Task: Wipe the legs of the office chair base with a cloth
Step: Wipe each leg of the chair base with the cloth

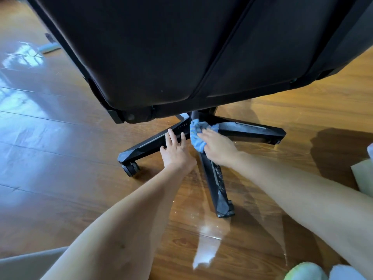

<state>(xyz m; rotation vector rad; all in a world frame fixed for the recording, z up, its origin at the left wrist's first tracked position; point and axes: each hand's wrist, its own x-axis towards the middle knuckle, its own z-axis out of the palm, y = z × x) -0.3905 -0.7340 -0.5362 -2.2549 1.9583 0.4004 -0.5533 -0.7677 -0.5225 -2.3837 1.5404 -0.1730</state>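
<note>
Blue cloth (194, 128) sits bunched at the hub of the black chair base (250, 129), where the near leg (216, 188) begins. I see both arms stretched forward under the seat (181, 57). The right hand (219, 148) curls over the cloth and grips it. The left hand (175, 151) lies flat, fingers straight, on the left leg (148, 144).

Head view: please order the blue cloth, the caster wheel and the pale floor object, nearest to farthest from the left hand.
1. blue cloth, just right of the left hand
2. caster wheel, lower left, at the leg's end
3. pale floor object, far upper left
</note>
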